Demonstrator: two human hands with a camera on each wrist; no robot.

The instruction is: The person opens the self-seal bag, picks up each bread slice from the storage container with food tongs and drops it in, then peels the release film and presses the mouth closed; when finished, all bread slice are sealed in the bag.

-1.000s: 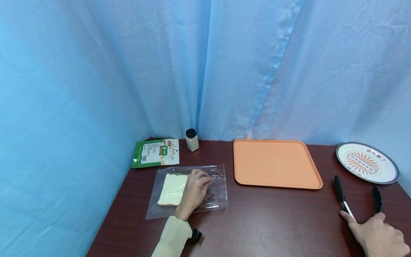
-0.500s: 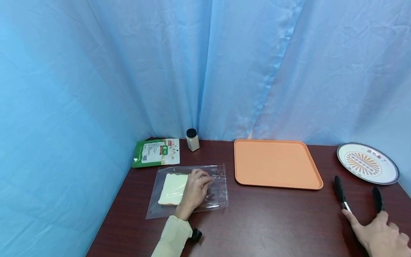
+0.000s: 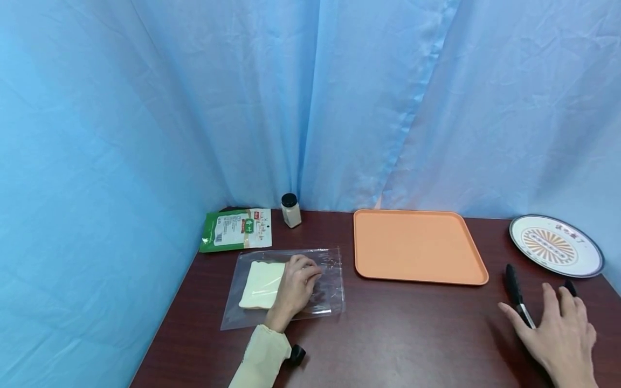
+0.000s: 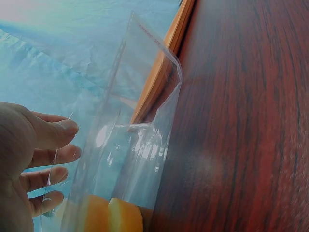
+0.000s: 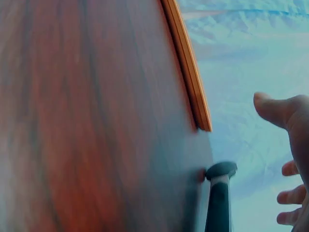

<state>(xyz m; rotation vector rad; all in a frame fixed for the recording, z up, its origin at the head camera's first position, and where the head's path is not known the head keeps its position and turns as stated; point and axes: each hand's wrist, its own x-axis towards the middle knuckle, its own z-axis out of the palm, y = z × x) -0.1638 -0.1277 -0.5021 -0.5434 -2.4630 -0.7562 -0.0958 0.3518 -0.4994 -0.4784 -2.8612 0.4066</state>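
A clear plastic bag (image 3: 332,296) with sliced bread (image 3: 257,288) inside lies on the left of the table. My left hand (image 3: 294,285) is over the bag's right half, fingers curled. In the left wrist view its thumb and fingers (image 4: 58,133) hold the raised upper film, and yellowish bread edges (image 4: 126,215) show below. On the far right, my right hand (image 3: 560,328) hovers over black-tipped tongs (image 3: 512,285), fingers spread and gripping nothing. The hand hides the handles and most of the second arm. One tongs arm (image 5: 219,203) shows beside the thumb in the right wrist view.
An orange tray (image 3: 419,245) lies at the back centre, with a patterned white plate (image 3: 584,258) at the back right. Behind the bag are a green and white packet (image 3: 236,230) and a small black-capped jar (image 3: 291,212). Blue curtains (image 3: 364,108) border the table.
My right hand has let go of the tongs and moved up and forward over them, fingers spreading. The tongs lie nearly where they were. My left hand has stayed in place.
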